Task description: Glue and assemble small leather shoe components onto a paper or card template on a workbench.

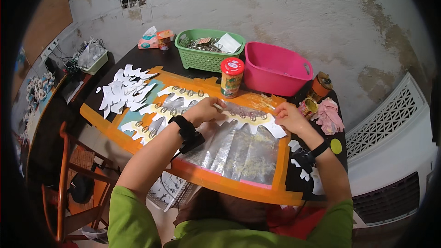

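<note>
A white scalloped cut-out strip (253,127) with a row of small metal rings along a yellowish band lies across the plastic-covered work area. My left hand (206,111) has its fingers closed at the strip's left end. Just above the strip's right end, my right hand (292,118) has its fingertips pinched together; whatever is between them is too small to make out. Left of my left hand lie more scalloped strips (180,91) bearing similar metal rings. Both wrists wear black straps with small black devices.
Orange tape (197,177) edges the work area on the dark table. A pile of white cut-outs (123,93) lies at left. Behind stand a green basket (202,59) of metal pieces, a red-lidded jar (231,82) and a pink basin (275,76). A pink cloth (329,117) lies at right.
</note>
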{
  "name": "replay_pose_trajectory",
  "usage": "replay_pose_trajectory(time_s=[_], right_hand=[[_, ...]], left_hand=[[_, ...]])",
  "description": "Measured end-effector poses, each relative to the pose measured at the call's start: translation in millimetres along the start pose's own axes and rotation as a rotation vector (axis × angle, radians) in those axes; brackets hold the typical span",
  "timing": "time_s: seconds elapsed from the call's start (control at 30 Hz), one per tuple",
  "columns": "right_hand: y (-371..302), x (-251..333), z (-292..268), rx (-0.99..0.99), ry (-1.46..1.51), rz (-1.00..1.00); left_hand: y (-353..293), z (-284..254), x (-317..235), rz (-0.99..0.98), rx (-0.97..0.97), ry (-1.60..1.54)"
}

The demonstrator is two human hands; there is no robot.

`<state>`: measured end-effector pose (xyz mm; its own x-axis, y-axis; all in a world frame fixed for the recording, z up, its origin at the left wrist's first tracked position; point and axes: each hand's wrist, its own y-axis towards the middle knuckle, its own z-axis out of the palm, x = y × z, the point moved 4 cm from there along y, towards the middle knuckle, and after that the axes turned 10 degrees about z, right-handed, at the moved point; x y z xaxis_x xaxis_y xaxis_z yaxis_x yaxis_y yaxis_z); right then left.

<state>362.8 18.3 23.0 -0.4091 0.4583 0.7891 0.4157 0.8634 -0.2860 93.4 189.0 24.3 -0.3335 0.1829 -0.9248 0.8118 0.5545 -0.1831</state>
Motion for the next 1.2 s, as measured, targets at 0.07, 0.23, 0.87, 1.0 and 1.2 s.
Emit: replay_pose_trajectory(time_s=[0.07, 0.23, 0.87, 1.0, 1.2], right_hand=[[-21, 24, 3, 0.108, 0.120, 0.076], [-66, 30, 7, 0.219, 0.227, 0.028], [-80, 84, 154, 0.473, -0.033, -0.366], [-82, 80, 155, 0.453, 0.008, -0.313], [-84, 81, 156, 0.423, 0.036, -0.323]], left_hand=[[-14, -3, -1, 0.028, 0.034, -0.339], [-77, 1, -9, 0.131, 0.072, -0.362], [-170, 49, 25, 0.233, -0.061, -0.281], [-172, 41, 19, 0.159, -0.052, -0.515], [-162, 52, 15, 0.172, -0.103, -0.321]])
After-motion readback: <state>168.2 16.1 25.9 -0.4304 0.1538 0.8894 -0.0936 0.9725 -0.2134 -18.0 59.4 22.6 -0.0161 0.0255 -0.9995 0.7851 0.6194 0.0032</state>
